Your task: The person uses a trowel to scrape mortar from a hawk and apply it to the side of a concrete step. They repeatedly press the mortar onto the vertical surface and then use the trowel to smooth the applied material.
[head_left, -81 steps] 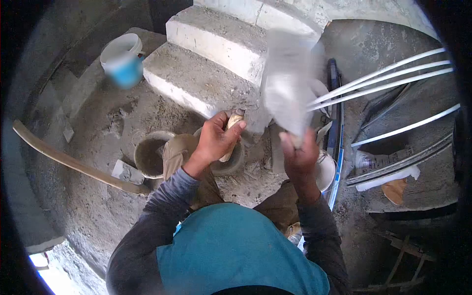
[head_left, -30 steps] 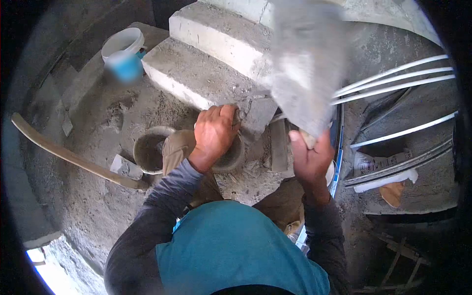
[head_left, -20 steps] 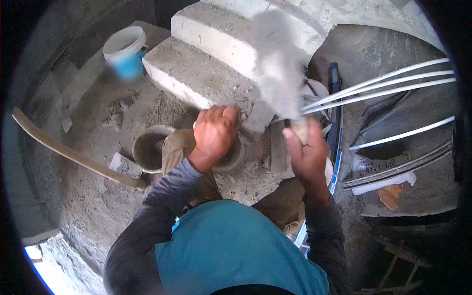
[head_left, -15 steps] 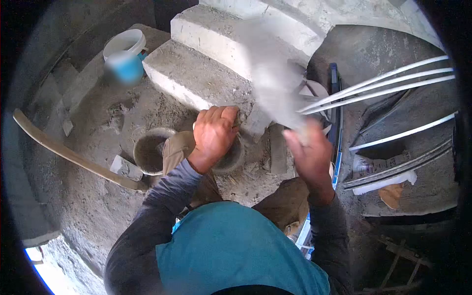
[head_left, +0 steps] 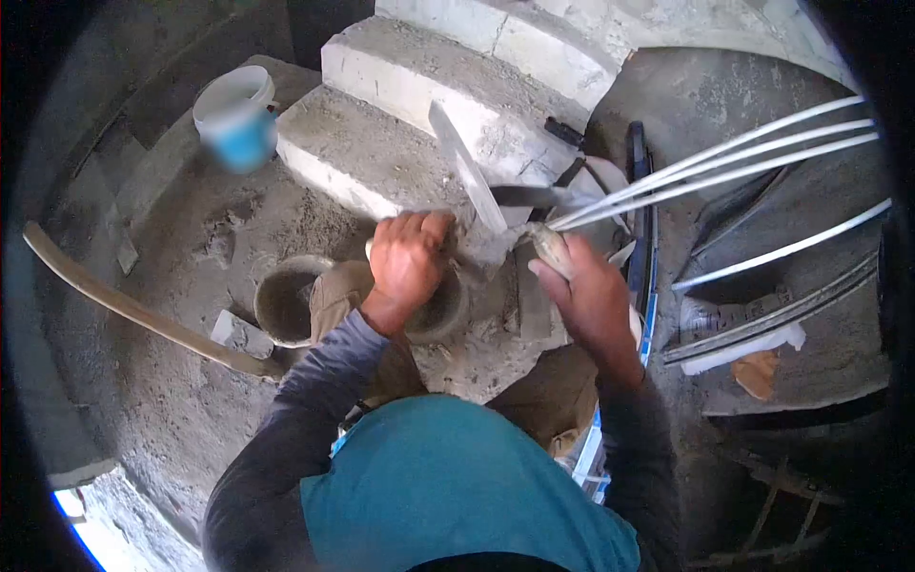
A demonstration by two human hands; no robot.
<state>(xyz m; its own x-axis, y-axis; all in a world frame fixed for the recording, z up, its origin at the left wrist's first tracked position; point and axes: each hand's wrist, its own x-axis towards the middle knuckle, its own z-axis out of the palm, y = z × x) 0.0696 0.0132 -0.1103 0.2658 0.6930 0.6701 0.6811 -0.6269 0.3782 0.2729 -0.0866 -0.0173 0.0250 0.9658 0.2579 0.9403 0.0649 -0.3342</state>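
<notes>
The right hand [head_left: 593, 294] squeezed the trowel [head_left: 467, 172] by its handle, blade toward 10 o'clock. The left hand [head_left: 408, 262] curled around something mostly hidden. From it, the white-blue bucket [head_left: 234, 119] stood at 10 o'clock, 1 gray tub [head_left: 283, 334] at 8, insides unclear.

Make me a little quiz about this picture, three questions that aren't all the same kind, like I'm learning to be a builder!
1. True or false: the right hand grips the handle of a trowel.

2. Count: how many white rods run close together on the right side, not counting the one by itself lower down?

3. Fill in the missing word: a white and blue ____ stands to the left of the concrete steps.

Key: 1. True. 2. Three. 3. Bucket.
</notes>
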